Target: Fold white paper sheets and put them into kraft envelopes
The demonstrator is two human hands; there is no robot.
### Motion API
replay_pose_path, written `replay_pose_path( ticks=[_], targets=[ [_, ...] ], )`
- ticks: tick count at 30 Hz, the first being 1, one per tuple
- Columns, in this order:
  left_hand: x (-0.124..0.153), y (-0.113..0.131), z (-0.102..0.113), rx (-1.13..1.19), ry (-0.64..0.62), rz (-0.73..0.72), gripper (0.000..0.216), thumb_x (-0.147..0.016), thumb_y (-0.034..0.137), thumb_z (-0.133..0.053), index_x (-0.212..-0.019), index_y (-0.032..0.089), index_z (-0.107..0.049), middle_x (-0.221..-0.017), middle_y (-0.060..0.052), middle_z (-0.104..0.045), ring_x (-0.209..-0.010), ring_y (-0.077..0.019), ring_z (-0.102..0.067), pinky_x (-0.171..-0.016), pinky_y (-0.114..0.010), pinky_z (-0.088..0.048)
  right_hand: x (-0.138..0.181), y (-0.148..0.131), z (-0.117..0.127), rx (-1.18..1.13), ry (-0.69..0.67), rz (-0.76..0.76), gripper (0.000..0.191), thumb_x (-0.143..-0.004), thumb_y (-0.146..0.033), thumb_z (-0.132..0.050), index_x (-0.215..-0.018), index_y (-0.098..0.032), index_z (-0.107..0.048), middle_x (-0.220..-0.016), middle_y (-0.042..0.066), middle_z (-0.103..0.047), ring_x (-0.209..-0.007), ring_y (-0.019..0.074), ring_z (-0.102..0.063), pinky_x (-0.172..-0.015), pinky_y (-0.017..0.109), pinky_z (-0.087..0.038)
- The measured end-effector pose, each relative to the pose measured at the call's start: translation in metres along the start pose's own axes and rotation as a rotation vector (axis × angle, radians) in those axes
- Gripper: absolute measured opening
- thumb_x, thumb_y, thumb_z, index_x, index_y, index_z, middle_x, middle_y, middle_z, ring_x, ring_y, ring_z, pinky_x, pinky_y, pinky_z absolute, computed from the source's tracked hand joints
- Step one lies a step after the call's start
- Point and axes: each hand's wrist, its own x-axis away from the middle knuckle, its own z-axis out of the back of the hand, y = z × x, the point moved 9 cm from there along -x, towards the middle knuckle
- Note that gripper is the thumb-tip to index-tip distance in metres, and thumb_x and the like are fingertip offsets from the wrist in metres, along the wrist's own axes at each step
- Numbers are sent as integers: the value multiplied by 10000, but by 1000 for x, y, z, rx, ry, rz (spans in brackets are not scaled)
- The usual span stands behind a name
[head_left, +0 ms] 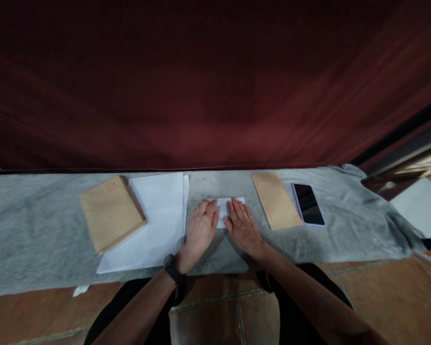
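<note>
A small folded white paper lies on the grey felt-covered table. My left hand lies flat on its left part, fingers stretched out, with a black watch at the wrist. My right hand lies flat on its right part, fingers together and extended. Both palms press down on the paper, and most of it is hidden under them.
Left of my hands lies a stack of white sheets with a pile of brown envelopes on it. To the right lie a single brown envelope and a dark phone. A dark red curtain hangs behind. Tiled floor below.
</note>
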Motion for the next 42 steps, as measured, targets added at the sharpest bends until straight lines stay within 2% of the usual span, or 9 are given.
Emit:
replay_pose_path(
  ticks=[3, 5, 12, 18, 27, 32, 36, 39, 42],
  targets=[
    [7, 31, -18, 11, -19, -227, 524, -1064, 366, -349, -1525, 126, -414, -1579, -136, -461, -1479, -256, -402, -1228, -450, -325, 3, -3, -6, 57, -23, 43, 594, -1041, -278, -379, -1594, -74, -306, -1657, 187, -273, -1546, 301, -250, -1252, 517, -244],
    [10, 38, -31, -10, -51, -272, 595, -1066, 441, -331, -1566, 118, -345, -1633, -131, -378, -1534, -245, -301, -1262, -454, -260, 4, -5, -9, 86, -30, 70, 608, -1020, -235, -399, -1601, -87, -292, -1663, 186, -263, -1551, 317, -227, -1247, 537, -246],
    [7, 23, -42, -88, -56, -233, 737, -1040, 577, -318, -1587, 84, -298, -1656, -161, -310, -1562, -261, -214, -1272, -457, -219, 2, 5, -7, 104, -6, -22, 591, -1053, -309, -387, -1589, -69, -316, -1662, 220, -252, -1538, 335, -255, -1228, 540, -267],
    [2, 7, -39, -106, -18, -166, 749, -1037, 575, -315, -1570, 48, -321, -1643, -208, -308, -1560, -287, -214, -1264, -482, -231, 5, 15, 0, 88, 51, -68, 595, -1059, -359, -379, -1564, -45, -361, -1639, 236, -299, -1515, 342, -303, -1216, 533, -268],
    [-2, -17, -38, -107, -74, -24, 722, -1033, 518, -354, -1616, 108, -235, -1653, -181, -292, -1557, -292, -225, -1264, -508, -224, 7, 30, 2, 33, 49, -83, 630, -1069, -374, -332, -1585, -16, -294, -1624, 231, -324, -1507, 339, -327, -1214, 540, -274],
    [0, -21, -30, -121, -29, 0, 674, -1050, 444, -322, -1606, 74, -234, -1650, -188, -304, -1556, -286, -229, -1274, -503, -186, 10, 31, 5, 51, 68, -94, 614, -1080, -374, -312, -1582, -22, -305, -1624, 213, -337, -1513, 322, -320, -1217, 512, -264],
    [10, 2, -22, -68, -4, -162, 606, -1059, 375, -323, -1597, 101, -273, -1663, -163, -291, -1566, -264, -197, -1274, -497, -206, 11, 30, 6, 80, 83, -116, 614, -1086, -380, -316, -1570, -3, -321, -1621, 215, -344, -1517, 312, -312, -1220, 480, -259],
    [26, 28, -27, -13, -61, -359, 581, -1059, 424, -362, -1574, 156, -344, -1660, -132, -318, -1560, -247, -224, -1266, -480, -241, 10, 29, 4, 87, 81, -112, 605, -1082, -374, -329, -1563, -7, -338, -1614, 215, -358, -1510, 312, -326, -1213, 483, -272],
    [37, 35, -35, -12, -103, -408, 612, -1049, 495, -388, -1559, 158, -369, -1655, -144, -326, -1553, -259, -248, -1262, -485, -240, 9, 30, 2, 83, 75, -111, 595, -1074, -359, -330, -1560, -17, -351, -1605, 218, -372, -1498, 313, -351, -1205, 500, -285]
  ],
)
